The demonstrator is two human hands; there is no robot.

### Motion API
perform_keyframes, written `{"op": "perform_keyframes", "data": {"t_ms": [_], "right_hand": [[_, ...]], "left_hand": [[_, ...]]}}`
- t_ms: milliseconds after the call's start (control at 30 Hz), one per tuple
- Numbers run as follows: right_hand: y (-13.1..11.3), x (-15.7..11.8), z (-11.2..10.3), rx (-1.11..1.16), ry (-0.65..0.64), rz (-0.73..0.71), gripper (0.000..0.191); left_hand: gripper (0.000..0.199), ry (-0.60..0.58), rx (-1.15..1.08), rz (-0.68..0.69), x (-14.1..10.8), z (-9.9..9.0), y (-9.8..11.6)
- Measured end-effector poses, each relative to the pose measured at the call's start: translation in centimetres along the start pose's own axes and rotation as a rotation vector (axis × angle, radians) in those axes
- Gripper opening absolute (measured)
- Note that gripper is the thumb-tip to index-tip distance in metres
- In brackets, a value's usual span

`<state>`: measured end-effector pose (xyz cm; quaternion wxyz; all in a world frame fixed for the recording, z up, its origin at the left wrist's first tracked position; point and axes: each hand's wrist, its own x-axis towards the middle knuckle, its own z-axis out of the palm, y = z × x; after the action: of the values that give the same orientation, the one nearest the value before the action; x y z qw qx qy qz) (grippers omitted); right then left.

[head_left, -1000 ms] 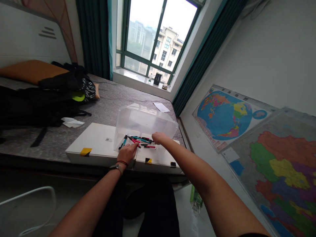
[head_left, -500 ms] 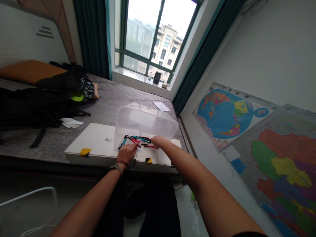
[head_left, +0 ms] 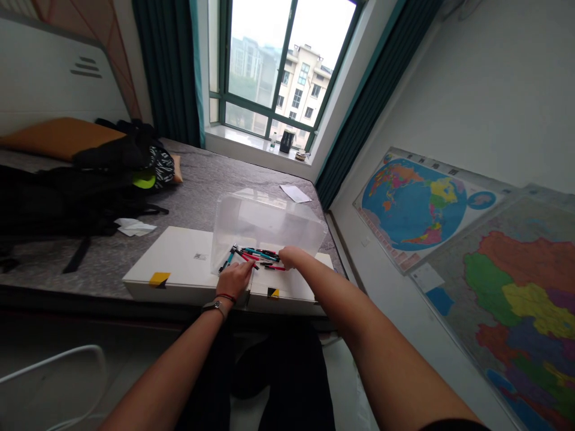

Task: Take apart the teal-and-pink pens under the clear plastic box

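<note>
Several red, blue and black pens lie in a loose pile inside a clear plastic box, which rests on its side with its opening toward me. My left hand is at the near left of the pile, its fingers closed on a dark pen that points down to the right. At the pile's right end is my right hand; its fingers are turned away and mostly hidden, so what they hold cannot be made out. Under the box are white cartons with yellow and black tape.
The cartons sit on a grey mattress. Black bags, an orange cushion and a crumpled tissue lie at the left. A white paper is behind the box. Maps hang on the right wall.
The whole view has shifted slightly, so the scene sits a little further right. Both hands stay at the pens in nearly the same places.
</note>
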<state>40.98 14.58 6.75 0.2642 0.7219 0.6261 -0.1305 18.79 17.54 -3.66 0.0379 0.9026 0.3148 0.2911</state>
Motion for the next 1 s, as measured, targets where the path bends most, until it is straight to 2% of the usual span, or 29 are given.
{"op": "perform_keyframes", "data": {"t_ms": [100,200,267,367,400,467,567,667,800,1000], "right_hand": [[-0.1,-0.7,-1.0,0.111,0.147,-0.011,0.027],[-1.2,-1.5,-0.9,0.358,0.362,-0.031,0.014],[-2.5,-2.0,0.4,0.652,0.500,0.002,0.010],[-4.6,-2.2,3.6,1.141,0.488,0.048,0.007],[-5.3,-2.1,4.7,1.256,0.471,0.044,0.006],[-6.3,-1.7,6.7,1.419,0.528,0.038,0.007],[-7.2,-0.9,8.7,1.508,0.636,0.017,0.009],[-7.5,-0.6,9.8,1.556,0.695,-0.014,0.012],[-7.4,-0.7,10.3,1.582,0.700,-0.074,0.018],[-7.3,-1.4,10.0,1.502,0.691,-0.043,0.015]], "left_hand": [[0.038,-0.012,-0.003,-0.021,0.0,-0.2,0.2],[0.040,-0.023,-0.028,-0.045,0.1,-0.4,0.3],[0.040,-0.029,-0.035,-0.054,0.1,-0.4,0.3],[0.039,-0.036,-0.002,-0.048,0.1,-0.1,0.2],[0.039,-0.036,0.011,-0.044,0.1,0.0,0.2],[0.039,-0.034,0.032,-0.038,0.1,0.2,0.1],[0.038,-0.028,0.041,-0.029,0.1,0.5,0.0],[0.038,-0.031,0.037,-0.019,0.1,0.5,0.0],[0.040,-0.052,0.041,-0.023,0.1,0.4,0.2],[0.043,-0.093,0.062,-0.008,0.2,0.0,0.5]]}}
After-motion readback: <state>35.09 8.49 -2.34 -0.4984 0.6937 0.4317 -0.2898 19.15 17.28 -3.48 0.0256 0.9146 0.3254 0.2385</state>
